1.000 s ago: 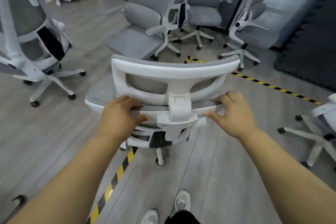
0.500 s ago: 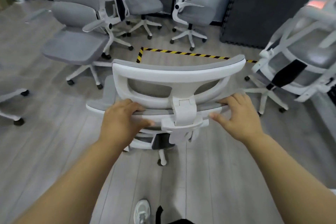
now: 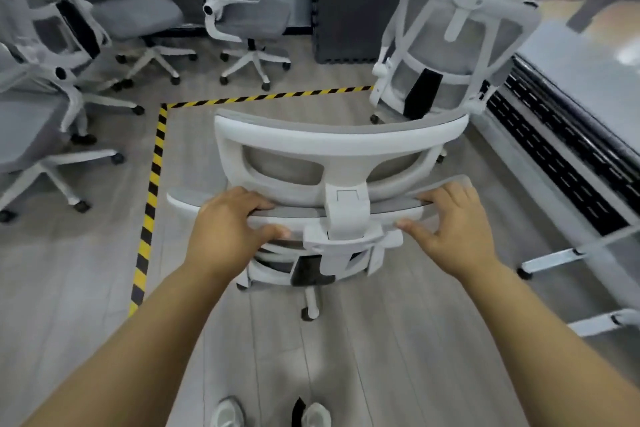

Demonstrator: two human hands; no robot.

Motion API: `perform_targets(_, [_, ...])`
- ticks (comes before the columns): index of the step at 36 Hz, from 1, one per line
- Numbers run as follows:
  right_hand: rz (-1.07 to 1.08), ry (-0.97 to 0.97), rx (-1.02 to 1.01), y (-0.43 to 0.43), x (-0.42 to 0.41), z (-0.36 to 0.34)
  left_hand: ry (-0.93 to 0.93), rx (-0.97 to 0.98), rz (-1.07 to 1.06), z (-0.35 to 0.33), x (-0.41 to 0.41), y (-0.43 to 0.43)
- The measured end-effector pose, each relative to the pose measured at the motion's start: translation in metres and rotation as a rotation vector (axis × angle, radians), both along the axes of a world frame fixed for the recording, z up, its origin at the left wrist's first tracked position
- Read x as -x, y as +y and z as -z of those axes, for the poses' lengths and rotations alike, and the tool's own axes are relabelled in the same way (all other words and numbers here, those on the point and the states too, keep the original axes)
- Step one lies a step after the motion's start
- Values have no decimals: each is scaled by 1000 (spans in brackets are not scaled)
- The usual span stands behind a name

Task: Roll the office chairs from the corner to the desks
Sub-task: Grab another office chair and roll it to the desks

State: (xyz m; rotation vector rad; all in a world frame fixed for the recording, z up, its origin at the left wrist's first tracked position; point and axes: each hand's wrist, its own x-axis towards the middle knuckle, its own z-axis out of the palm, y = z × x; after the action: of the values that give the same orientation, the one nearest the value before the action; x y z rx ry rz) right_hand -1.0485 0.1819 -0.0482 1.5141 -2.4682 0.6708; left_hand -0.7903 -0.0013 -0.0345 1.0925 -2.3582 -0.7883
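Held chair: the held chair (image 3: 341, 149) stood on the floor (image 3: 381, 340) directly in front of the person, just inside the taped corner and close beside the bench (image 3: 571, 80) on the right.
Left hand: the left hand (image 3: 228, 229) gripped the top edge of the backrest, fingers (image 3: 252, 199) curled over it and thumb underneath.
Right hand: the right hand (image 3: 453, 222) held the same edge on the other side of the headrest post, fingers hooked over the top and thumb stretched along below.
Done: one parked chair (image 3: 460, 45) already stood at the bench, so at least one trip looked finished.
Left: the held chair seemed close to its place but not yet tucked in; at least three corner chairs (image 3: 131, 3) waited beyond the hazard tape (image 3: 152, 191).
Frame: smooth white moulded plastic, a curved headrest bar with two openings, and a five-spoke base on castors.
Upholstery: grey mesh on the backs, grey padded fabric on the seats.
Floor: pale wood-look planks, which should have let the castors roll easily.
Backdrop: a dark foam mat (image 3: 353, 0) with a toothed edge leaned upright against the wall.
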Motion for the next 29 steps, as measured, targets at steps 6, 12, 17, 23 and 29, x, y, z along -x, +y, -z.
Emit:
perform_targets(6, [186, -73, -9, 53, 32, -1, -10, -16, 118, -1, 65, 17])
perform_targets(12, [369, -125, -35, 91, 59, -5, -4, -24, 262, -1, 129, 22])
perform_targets(17, [502, -167, -28, 108, 79, -10, 45, -60, 366, -2, 182, 22])
perform_targets(23, [626, -195, -32, 114, 113, -18, 64, -83, 505, -3, 246, 13])
perform_targets(29, [758, -210, -22, 120, 160, -22, 78, -25, 625, -10, 327, 8])
